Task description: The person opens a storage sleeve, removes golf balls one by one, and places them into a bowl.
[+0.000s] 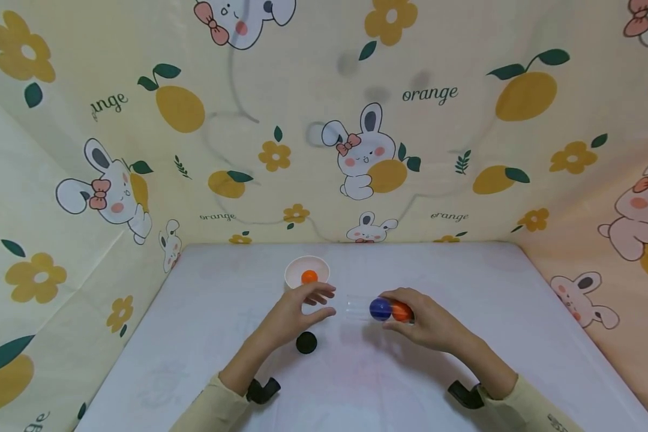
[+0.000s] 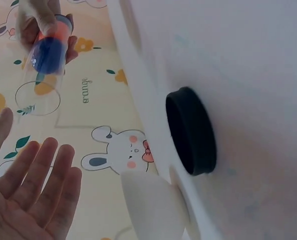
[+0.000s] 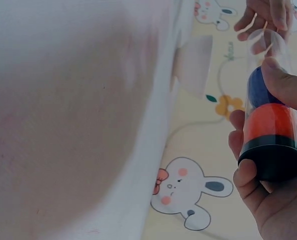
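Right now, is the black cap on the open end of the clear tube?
No, the black cap lies on the table, apart from the clear tube that the right hand holds.

We are looking into a small makeshift recording booth rather than a lived-in room. A white tabletop (image 1: 518, 312) is sitting boxed in on three sides by a cream cartoon backdrop (image 1: 443, 138) printed with rabbits, oranges and flowers, and wrist-worn cameras are showing the same sheet hanging beyond the table's edge.
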The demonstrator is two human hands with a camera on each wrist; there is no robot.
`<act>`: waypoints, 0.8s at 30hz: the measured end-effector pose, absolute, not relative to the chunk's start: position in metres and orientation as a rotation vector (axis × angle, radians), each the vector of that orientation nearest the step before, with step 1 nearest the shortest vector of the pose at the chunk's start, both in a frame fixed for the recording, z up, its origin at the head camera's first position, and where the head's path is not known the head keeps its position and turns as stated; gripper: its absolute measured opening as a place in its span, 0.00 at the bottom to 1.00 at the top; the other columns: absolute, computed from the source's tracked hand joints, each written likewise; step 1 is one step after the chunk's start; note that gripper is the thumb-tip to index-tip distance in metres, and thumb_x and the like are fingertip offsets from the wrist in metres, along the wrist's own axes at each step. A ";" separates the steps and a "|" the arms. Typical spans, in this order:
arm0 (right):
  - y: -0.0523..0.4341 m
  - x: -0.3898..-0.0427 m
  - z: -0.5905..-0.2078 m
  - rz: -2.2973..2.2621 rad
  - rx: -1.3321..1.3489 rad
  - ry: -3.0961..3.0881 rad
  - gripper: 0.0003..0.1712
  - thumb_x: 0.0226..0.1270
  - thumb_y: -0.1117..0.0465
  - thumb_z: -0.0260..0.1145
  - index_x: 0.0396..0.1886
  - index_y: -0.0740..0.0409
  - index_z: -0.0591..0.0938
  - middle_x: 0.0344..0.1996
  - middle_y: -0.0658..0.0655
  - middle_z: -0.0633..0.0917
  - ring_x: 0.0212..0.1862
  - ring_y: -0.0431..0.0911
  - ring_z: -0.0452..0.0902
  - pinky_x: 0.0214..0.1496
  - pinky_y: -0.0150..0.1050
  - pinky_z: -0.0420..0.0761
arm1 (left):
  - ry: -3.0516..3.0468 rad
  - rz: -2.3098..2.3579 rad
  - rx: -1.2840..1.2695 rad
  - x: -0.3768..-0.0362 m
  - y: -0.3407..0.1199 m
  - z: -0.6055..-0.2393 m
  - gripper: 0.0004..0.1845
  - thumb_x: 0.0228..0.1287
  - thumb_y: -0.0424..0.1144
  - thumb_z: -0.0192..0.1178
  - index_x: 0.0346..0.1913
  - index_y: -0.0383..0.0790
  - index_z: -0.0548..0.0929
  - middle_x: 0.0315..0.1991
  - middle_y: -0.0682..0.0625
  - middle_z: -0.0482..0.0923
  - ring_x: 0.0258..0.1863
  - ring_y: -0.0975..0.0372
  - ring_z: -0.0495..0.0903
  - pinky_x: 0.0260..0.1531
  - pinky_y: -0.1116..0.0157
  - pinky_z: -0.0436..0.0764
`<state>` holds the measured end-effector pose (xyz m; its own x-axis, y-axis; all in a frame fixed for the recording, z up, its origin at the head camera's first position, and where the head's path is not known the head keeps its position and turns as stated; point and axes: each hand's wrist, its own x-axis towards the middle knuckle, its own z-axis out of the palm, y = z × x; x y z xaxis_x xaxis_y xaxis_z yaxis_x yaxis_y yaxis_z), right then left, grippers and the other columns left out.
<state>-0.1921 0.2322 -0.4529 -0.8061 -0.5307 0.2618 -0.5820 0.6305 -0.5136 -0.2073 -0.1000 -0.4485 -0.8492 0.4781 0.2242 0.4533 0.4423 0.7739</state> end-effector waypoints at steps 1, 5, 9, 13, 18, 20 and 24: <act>0.232 -0.192 -0.453 0.910 0.940 -2.763 0.31 0.70 0.48 0.78 0.67 0.54 0.82 0.57 0.54 0.87 0.53 0.46 0.84 0.55 0.42 0.87 | 2.634 1.411 0.855 -0.207 -0.099 -0.449 0.23 0.71 0.47 0.74 0.66 0.51 0.82 0.60 0.58 0.85 0.56 0.60 0.86 0.62 0.56 0.84; 0.232 -0.191 -0.454 0.906 0.926 -2.778 0.31 0.69 0.48 0.79 0.67 0.53 0.82 0.57 0.53 0.87 0.53 0.46 0.84 0.56 0.43 0.87 | 2.602 1.419 0.873 -0.205 -0.095 -0.452 0.24 0.70 0.48 0.75 0.66 0.52 0.82 0.59 0.56 0.85 0.55 0.61 0.86 0.62 0.57 0.85; 0.232 -0.190 -0.453 0.913 0.917 -2.789 0.31 0.69 0.48 0.79 0.67 0.52 0.82 0.57 0.53 0.87 0.53 0.46 0.83 0.56 0.44 0.87 | 2.588 1.398 0.879 -0.204 -0.091 -0.456 0.24 0.70 0.47 0.74 0.66 0.51 0.82 0.59 0.52 0.86 0.55 0.60 0.86 0.62 0.56 0.85; 0.230 -0.189 -0.453 0.921 0.934 -2.783 0.31 0.69 0.48 0.79 0.67 0.51 0.82 0.57 0.53 0.87 0.53 0.45 0.83 0.56 0.43 0.87 | 2.598 1.363 0.861 -0.203 -0.088 -0.459 0.24 0.70 0.48 0.74 0.66 0.52 0.82 0.59 0.54 0.86 0.55 0.60 0.86 0.61 0.56 0.86; 0.229 -0.189 -0.454 0.920 0.964 -2.781 0.31 0.69 0.48 0.79 0.67 0.52 0.82 0.56 0.53 0.87 0.52 0.44 0.83 0.55 0.43 0.87 | 2.608 1.369 0.851 -0.201 -0.085 -0.462 0.23 0.69 0.48 0.75 0.64 0.52 0.82 0.57 0.56 0.86 0.53 0.61 0.87 0.59 0.58 0.87; 0.228 -0.188 -0.455 0.920 0.961 -2.786 0.31 0.69 0.48 0.79 0.67 0.52 0.82 0.56 0.53 0.87 0.52 0.44 0.83 0.55 0.43 0.88 | 2.610 1.376 0.850 -0.200 -0.084 -0.464 0.23 0.69 0.48 0.75 0.63 0.51 0.82 0.57 0.56 0.86 0.52 0.61 0.87 0.58 0.59 0.87; 0.226 -0.188 -0.454 0.923 0.939 -2.809 0.31 0.68 0.50 0.80 0.67 0.51 0.82 0.57 0.53 0.86 0.53 0.44 0.83 0.56 0.43 0.88 | 2.623 1.374 0.851 -0.199 -0.083 -0.466 0.22 0.70 0.48 0.75 0.62 0.51 0.82 0.56 0.57 0.86 0.51 0.62 0.88 0.57 0.61 0.87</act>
<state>-0.1876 0.2264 -0.4544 -0.8160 -0.5362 0.2159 -0.5597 0.6397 -0.5269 -0.1995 -0.0828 -0.4656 -0.8457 0.4968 0.1950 0.4432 0.4500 0.7753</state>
